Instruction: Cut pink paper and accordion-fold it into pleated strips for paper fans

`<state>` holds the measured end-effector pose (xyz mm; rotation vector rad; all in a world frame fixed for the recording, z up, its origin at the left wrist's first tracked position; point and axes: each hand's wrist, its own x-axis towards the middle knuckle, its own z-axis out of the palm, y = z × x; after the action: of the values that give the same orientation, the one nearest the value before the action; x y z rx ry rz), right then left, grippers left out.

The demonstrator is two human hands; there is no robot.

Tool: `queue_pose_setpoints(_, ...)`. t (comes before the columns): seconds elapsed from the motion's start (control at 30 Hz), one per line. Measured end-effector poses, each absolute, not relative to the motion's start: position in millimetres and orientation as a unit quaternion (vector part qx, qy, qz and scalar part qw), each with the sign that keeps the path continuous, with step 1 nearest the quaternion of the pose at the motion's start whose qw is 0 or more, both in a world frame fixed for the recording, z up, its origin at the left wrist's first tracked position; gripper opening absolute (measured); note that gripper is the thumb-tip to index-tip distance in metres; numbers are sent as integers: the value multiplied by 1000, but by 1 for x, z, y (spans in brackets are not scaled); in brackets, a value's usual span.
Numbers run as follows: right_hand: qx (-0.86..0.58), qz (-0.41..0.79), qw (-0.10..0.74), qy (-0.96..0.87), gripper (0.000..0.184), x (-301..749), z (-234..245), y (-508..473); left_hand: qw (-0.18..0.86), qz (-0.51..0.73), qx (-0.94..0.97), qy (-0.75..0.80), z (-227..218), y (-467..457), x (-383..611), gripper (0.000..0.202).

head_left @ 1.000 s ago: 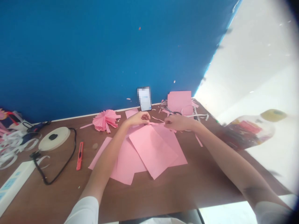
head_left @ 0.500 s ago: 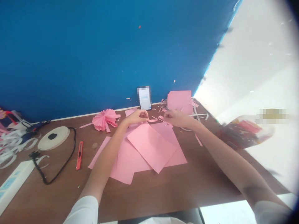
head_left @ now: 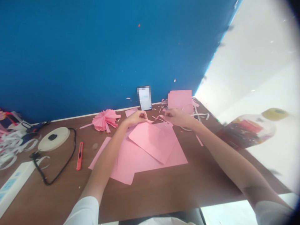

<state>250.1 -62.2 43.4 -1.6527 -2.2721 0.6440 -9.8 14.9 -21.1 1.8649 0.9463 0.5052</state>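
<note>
My left hand [head_left: 135, 118] and my right hand [head_left: 178, 117] are raised over the far part of the brown wooden table [head_left: 150, 193], fingers pinched. Between them runs a thin pink paper strip [head_left: 159, 118], curled and held by both hands. The strip joins the far edge of a pink paper sheet [head_left: 152, 142], which lies tilted on a larger pink paper sheet [head_left: 145, 162]. Part of that lower sheet is hidden by the upper one and my left forearm.
A pink paper fan [head_left: 104, 120] and a blurred phone [head_left: 144, 98] stand by the blue wall. Further pink paper [head_left: 180, 101] and scissors lie amid scraps. On the left are a red utility knife [head_left: 79, 156], a round white tape reel [head_left: 53, 139], a black cable and a power strip [head_left: 14, 184].
The upper pink sheet has slid toward the far side of the table, its near corner drawing back over the lower sheet. The pink strip now arches higher between my hands.
</note>
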Motion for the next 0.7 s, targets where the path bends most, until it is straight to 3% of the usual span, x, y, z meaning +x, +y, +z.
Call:
queue_pose_setpoints(0.17,-585,259,154,-753,30,253,34,-54,426,214,751,456,-15,23,-29,25)
queue_pose_setpoints(0.37,-574,330,130,-739,12,259,20,-45,476,160,730,463,-10,23,-39,30)
queue_pose_setpoints(0.7,-570,323,33,-755,11,255,31,-53,500,107,752,417,-12,23,-37,30)
